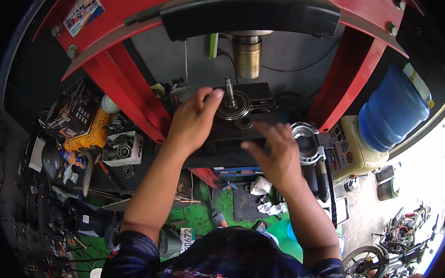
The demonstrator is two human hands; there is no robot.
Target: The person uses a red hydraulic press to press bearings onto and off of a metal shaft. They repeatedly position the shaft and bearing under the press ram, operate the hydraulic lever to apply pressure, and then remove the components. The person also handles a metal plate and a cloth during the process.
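An upright metal shaft with a round gear-like disc [230,102] stands on the dark press bed [217,134], below the press's brass-coloured ram [248,60]. At the disc's left edge is my left hand [193,118], its fingers curled; whatever they may hold is hidden. A small bearing ring [244,122] lies just in front of the disc. My right hand [278,154] hovers to the right of that ring, fingers apart and holding nothing. Close beyond its fingers, a silver round metal housing [307,142] sits at the bed's right side.
Red press uprights [129,91] flank the bed. On the left are a white box of bearings [123,149], a yellow case [89,130] and scattered tools. A blue water bottle [395,108] stands at right on a cream dispenser [358,146]. Farther right is a motorcycle wheel [364,270].
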